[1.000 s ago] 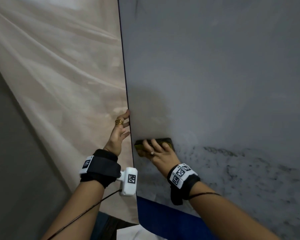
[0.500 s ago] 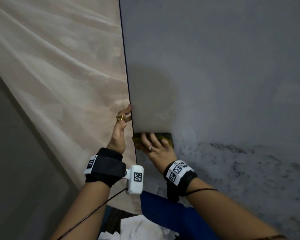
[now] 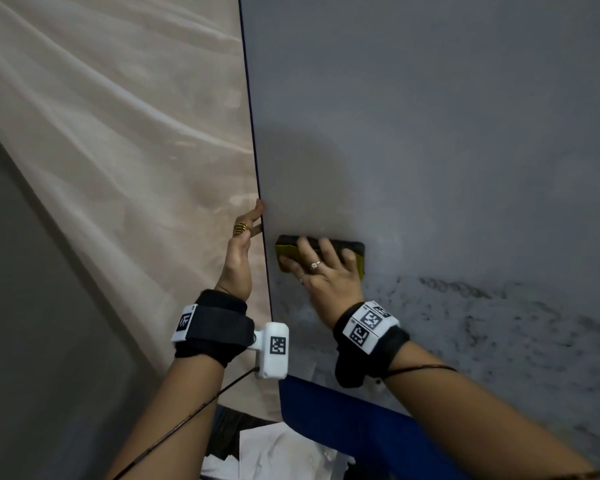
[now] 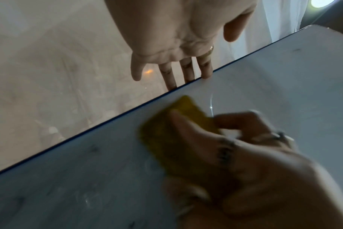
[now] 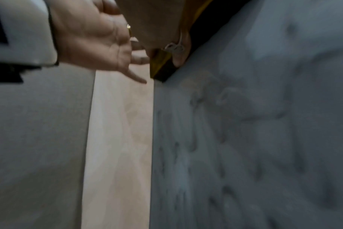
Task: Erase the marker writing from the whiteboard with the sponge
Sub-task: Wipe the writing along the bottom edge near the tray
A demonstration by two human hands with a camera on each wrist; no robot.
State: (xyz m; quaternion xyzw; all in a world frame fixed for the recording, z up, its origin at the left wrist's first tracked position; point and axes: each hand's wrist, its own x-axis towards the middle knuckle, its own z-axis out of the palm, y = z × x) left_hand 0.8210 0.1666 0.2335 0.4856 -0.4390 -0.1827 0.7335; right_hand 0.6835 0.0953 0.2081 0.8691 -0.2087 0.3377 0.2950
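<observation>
A person's right hand (image 3: pixel 328 275) presses a yellow sponge (image 3: pixel 355 256) flat against an upright whiteboard (image 3: pixel 430 133), fingers spread over the sponge's back with the fingertips (image 3: pixel 303 242) hooked over its upper edge and the thumb at its left end — a flat-palmed press more than a clench. The sponge's dark scouring face lies on the board, and its long axis runs level across the surface, just beside the board's left edge (image 3: pixel 253 150).

Below and to the right of the sponge spreads a smeared grey field of marker residue (image 3: pixel 499 323), with a darker scrawled line (image 3: pixel 461 287) along its top; above the sponge the board looks largely wiped. The remaining writing therefore lies down and to the right of the grip, on the side of the working hand, so the next pass probably sweeps rightward or downward with the sponge's broad side leading.

Beyond it, the left hand (image 3: pixel 238 261) steadies the board — fingers nearly straight, their tips (image 4: pixel 206 74) resting on the rim, gripping nothing. Farther left hangs a pale curtain (image 3: pixel 118 133). The job looks roughly half done; heavy smudging low on the board may need repeated strokes.
</observation>
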